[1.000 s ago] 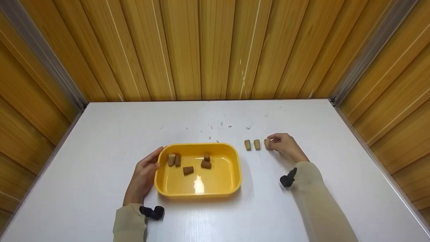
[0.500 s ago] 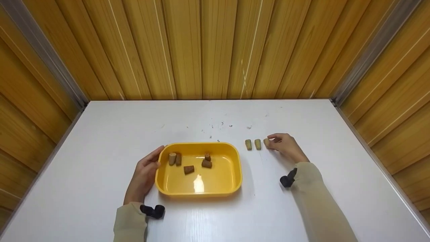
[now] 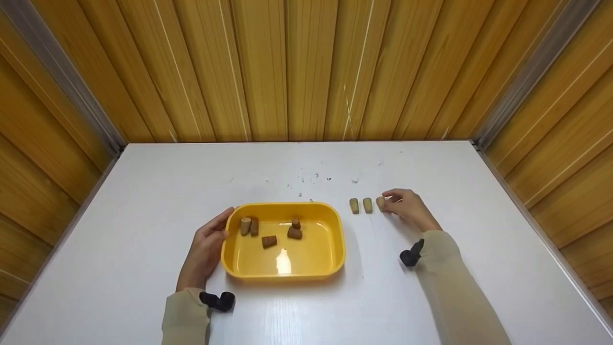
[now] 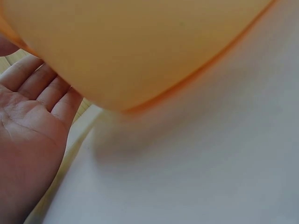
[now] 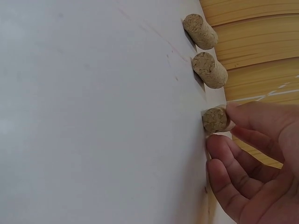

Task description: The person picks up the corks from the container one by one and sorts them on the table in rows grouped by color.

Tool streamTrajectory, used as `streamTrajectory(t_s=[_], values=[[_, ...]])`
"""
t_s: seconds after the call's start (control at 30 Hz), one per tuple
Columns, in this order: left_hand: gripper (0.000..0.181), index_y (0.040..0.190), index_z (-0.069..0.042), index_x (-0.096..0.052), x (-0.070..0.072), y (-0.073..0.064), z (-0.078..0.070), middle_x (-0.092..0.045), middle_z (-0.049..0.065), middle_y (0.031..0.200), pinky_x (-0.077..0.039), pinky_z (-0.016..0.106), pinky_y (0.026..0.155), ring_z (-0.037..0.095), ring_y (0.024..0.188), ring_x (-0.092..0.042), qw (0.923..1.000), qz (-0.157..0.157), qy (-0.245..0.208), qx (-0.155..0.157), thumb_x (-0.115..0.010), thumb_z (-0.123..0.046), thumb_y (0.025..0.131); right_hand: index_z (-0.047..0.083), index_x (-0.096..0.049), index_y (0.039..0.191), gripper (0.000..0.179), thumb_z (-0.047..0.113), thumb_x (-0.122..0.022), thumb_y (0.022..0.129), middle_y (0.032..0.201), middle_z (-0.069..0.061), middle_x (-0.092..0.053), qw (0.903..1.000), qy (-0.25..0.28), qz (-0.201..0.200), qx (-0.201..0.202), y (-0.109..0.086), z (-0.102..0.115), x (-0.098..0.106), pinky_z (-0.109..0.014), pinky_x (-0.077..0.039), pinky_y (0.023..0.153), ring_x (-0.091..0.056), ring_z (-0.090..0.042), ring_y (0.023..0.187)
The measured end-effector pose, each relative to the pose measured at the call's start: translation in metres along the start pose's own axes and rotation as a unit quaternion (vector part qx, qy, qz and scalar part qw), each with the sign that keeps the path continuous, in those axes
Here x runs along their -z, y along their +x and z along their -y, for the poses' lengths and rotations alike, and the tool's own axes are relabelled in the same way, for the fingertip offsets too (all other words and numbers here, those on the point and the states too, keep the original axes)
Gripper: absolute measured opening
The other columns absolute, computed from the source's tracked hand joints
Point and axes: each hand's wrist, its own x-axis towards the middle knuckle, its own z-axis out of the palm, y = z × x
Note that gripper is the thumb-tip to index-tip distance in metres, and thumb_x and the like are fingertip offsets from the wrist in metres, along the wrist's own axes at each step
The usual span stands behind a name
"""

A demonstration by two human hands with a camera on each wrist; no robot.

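Note:
My left hand (image 3: 207,247) holds the left side of a yellow plastic tray (image 3: 287,277), thumb at the rim and fingers along the outer wall. In the left wrist view its palm (image 4: 28,140) faces the tray's wall (image 4: 131,56). Off to the tray's right, my right hand (image 3: 407,208) pinches a tapered cork stopper (image 5: 216,120) between thumb and fingertips, close on the table. That cork stands at the right end of a row with two more pale corks, the middle one (image 3: 367,205) and the left one (image 3: 354,206).
Inside the tray lie several corks: a pale one (image 3: 245,226) beside a brown one (image 3: 254,227), another brown cork (image 3: 269,241) near the middle, and two brown corks (image 3: 294,233) together toward the right. Wood-pattern panels (image 3: 306,72) close off the white table's (image 3: 191,177) back and sides.

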Motion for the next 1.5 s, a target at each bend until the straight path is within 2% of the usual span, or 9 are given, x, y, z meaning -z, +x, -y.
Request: streamTrajectory(t_s=[0.23, 0.4, 0.63, 0.93, 1.27, 1.5], values=[[0.057, 0.146, -0.003, -0.038, -0.001, 0.0, 0.0, -0.039, 0.008, 0.153, -0.039, 0.021, 0.108, 0.005, 0.134, -0.044, 1.0, -0.004, 0.0, 0.0, -0.04, 0.005, 0.089, 0.002, -0.056, 0.13, 0.044, 0.019, -0.059, 0.089, 0.104, -0.012, -0.064, 0.9999, 0.012, 0.006, 0.0, -0.001, 0.001, 0.003, -0.025, -0.051, 0.069, -0.06, -0.019, 0.082], [0.056, 0.145, -0.006, -0.041, -0.001, 0.0, 0.0, -0.041, 0.006, 0.152, -0.038, 0.021, 0.109, 0.006, 0.136, -0.042, 0.9999, -0.008, -0.004, 0.005, -0.041, 0.004, 0.09, 0.002, -0.057, 0.13, 0.043, 0.02, -0.06, 0.091, 0.105, -0.014, -0.063, 1.0, 0.007, 0.001, -0.001, -0.002, 0.002, 0.008, -0.028, -0.052, 0.07, -0.061, -0.02, 0.082], [0.056, 0.145, -0.008, -0.042, -0.001, 0.0, 0.0, -0.041, 0.004, 0.152, -0.038, 0.021, 0.109, 0.008, 0.138, -0.04, 0.9999, -0.006, -0.005, 0.009, -0.04, 0.005, 0.09, 0.005, -0.059, 0.129, 0.044, 0.027, -0.063, 0.091, 0.11, -0.013, -0.061, 0.9999, -0.006, -0.011, 0.003, -0.002, 0.007, 0.012, -0.028, -0.048, 0.078, -0.058, -0.024, 0.096], [0.057, 0.145, -0.005, -0.04, -0.001, 0.001, 0.0, -0.04, 0.006, 0.152, -0.038, 0.022, 0.109, 0.006, 0.136, -0.042, 1.0, -0.007, -0.006, 0.002, -0.041, 0.005, 0.09, 0.004, -0.062, 0.124, 0.039, 0.024, -0.062, 0.09, 0.109, -0.014, -0.064, 0.9991, -0.016, -0.016, 0.036, -0.004, 0.024, 0.014, -0.027, -0.047, 0.079, -0.057, -0.026, 0.101], [0.056, 0.145, -0.002, -0.04, 0.0, 0.002, 0.001, -0.041, 0.009, 0.151, -0.039, 0.022, 0.109, 0.006, 0.133, -0.046, 0.9997, -0.011, -0.022, 0.001, -0.045, 0.005, 0.089, 0.005, -0.065, 0.12, 0.036, 0.025, -0.064, 0.09, 0.107, -0.014, -0.067, 0.9967, -0.02, -0.013, 0.078, -0.005, 0.048, 0.013, -0.037, -0.05, 0.087, -0.061, -0.026, 0.099], [0.057, 0.145, -0.002, -0.04, -0.001, 0.002, 0.001, -0.041, 0.009, 0.151, -0.039, 0.023, 0.108, 0.007, 0.134, -0.046, 0.9997, -0.009, -0.023, 0.0, -0.043, 0.005, 0.089, 0.008, -0.067, 0.117, 0.032, 0.023, -0.064, 0.089, 0.105, -0.011, -0.068, 0.9958, -0.011, -0.002, 0.091, -0.006, 0.068, 0.01, -0.03, -0.052, 0.081, -0.062, -0.023, 0.095]])
